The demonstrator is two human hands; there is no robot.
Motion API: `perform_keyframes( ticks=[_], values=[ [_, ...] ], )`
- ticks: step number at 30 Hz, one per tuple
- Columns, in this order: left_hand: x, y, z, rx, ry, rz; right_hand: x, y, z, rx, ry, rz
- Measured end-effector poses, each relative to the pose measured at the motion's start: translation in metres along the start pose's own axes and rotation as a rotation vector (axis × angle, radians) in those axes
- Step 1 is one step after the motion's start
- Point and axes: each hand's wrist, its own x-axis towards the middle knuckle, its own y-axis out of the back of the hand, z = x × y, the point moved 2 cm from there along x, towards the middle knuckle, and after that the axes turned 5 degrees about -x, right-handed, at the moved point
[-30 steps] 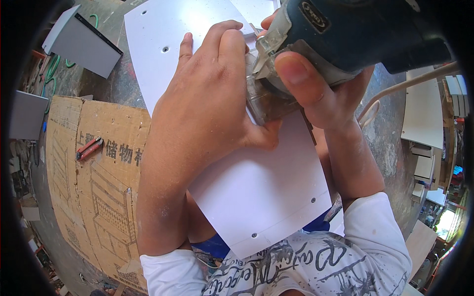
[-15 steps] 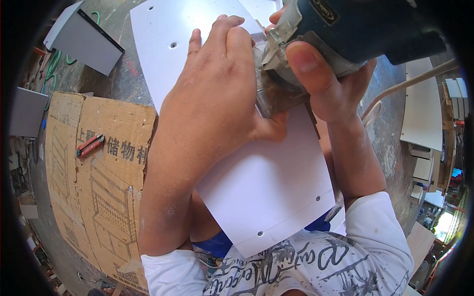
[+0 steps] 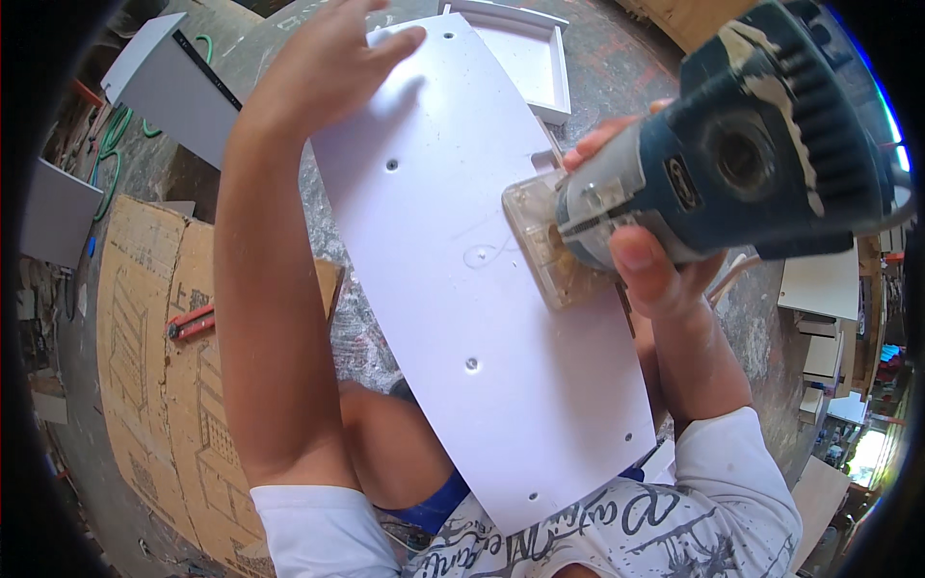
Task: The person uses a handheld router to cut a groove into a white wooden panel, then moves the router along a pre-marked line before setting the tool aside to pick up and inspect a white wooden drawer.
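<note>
Change vs. earlier: person's bare left hand is no longer lying beside the router base; it's now hovering by the panel's upper-left edge, thumb spread, fingers loosely apart, gripping nothing visible; some fingertips are running out of frame. Right hand is still wrapping firmly around the dark blue router with grey collar, thumb on the near side; the tool is showing more of its rear end now.

Long white flat panel is lying over the person's lap, lower end reaching the printed white shirt. Surface is looking smooth, lightly specked; a thin drawn loop is now showing mid-panel. Clear plastic square base is sitting at the panel's right long edge; can't tell if flat.

Counts: one panel, one router, five dark recessed fastener spots, one loop, one red utility knife resting on brown cardboard, one shallow white open box lying beyond the panel.
</note>
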Motion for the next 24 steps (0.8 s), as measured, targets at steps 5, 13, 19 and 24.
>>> perform_keyframes(
  ticks=[5,13,19,24],
  values=[
    [0.009,-0.028,0.011,0.190,0.255,0.000,0.002,0.002,0.004,0.142,0.017,0.036],
    [-0.042,-0.017,0.079,0.048,-0.145,-0.164,0.003,0.003,-0.004,-0.010,-0.105,-0.070],
    [-0.046,-0.026,0.083,0.130,-0.143,-0.137,0.002,0.007,-0.003,-0.010,-0.122,-0.068],
    [-0.045,-0.024,0.080,0.128,-0.166,-0.165,0.002,0.008,-0.002,0.006,-0.139,-0.055]
  ],
)
